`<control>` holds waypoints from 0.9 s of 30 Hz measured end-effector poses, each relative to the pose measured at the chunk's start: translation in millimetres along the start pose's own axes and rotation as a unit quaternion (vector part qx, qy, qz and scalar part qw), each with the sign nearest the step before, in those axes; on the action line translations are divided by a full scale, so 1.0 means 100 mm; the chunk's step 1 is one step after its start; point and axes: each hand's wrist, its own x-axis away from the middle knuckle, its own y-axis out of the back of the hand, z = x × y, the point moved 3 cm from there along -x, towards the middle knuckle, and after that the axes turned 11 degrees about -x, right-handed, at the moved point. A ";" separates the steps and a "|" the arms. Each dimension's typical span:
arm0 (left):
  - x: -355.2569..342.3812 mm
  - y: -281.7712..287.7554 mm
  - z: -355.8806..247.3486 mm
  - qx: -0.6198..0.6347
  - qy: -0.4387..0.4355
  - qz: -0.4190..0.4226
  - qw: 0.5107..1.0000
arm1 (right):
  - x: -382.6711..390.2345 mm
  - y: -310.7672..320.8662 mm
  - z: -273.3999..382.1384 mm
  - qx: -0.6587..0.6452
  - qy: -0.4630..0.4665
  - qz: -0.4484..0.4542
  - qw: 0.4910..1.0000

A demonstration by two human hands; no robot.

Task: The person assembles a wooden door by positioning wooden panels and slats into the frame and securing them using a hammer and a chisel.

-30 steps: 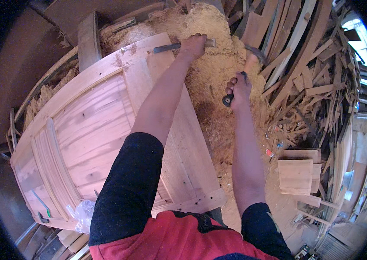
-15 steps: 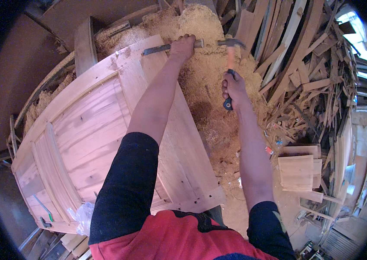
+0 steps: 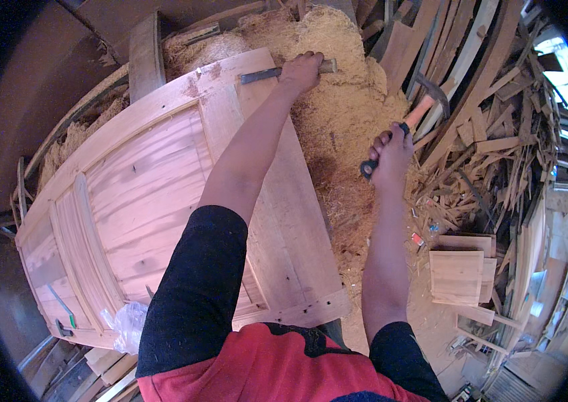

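Observation:
My left hand (image 3: 301,72) grips a chisel (image 3: 256,76), which lies crosswise at the upper right corner of a pale wooden panelled door (image 3: 143,208); its butt end pokes out past my fingers. To the lower right, over the sawdust, my right hand (image 3: 391,151) is closed round the black grip of a claw hammer (image 3: 439,95) with an orange shaft. The hammer head is apart from the chisel, off to its right. The door extends beneath my left forearm toward the lower left.
Sawdust (image 3: 334,134) is heaped beyond and beside the door. Piled offcuts and planks (image 3: 485,114) fill the right, with square wooden panels (image 3: 458,275) lower down. On the door's left part are a clamp (image 3: 64,328), a green-handled tool (image 3: 69,311) and a plastic bag (image 3: 130,325).
The hammer swung left, close to the chisel's end, half a second ago; now it is farther right, its head tilted away. My left hand keeps its hold on the chisel.

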 end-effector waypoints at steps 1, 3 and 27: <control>-0.02 0.00 -0.02 -0.004 0.001 -0.007 1.000 | -0.07 -0.05 -0.24 0.005 0.028 -0.011 1.000; -0.12 0.00 -0.10 -0.008 -0.007 -0.026 1.000 | -0.29 -0.02 -0.68 0.013 0.093 -0.037 0.995; 0.55 0.12 0.35 -0.044 0.002 -0.033 0.999 | 0.71 0.26 -0.37 0.164 -0.080 0.064 0.981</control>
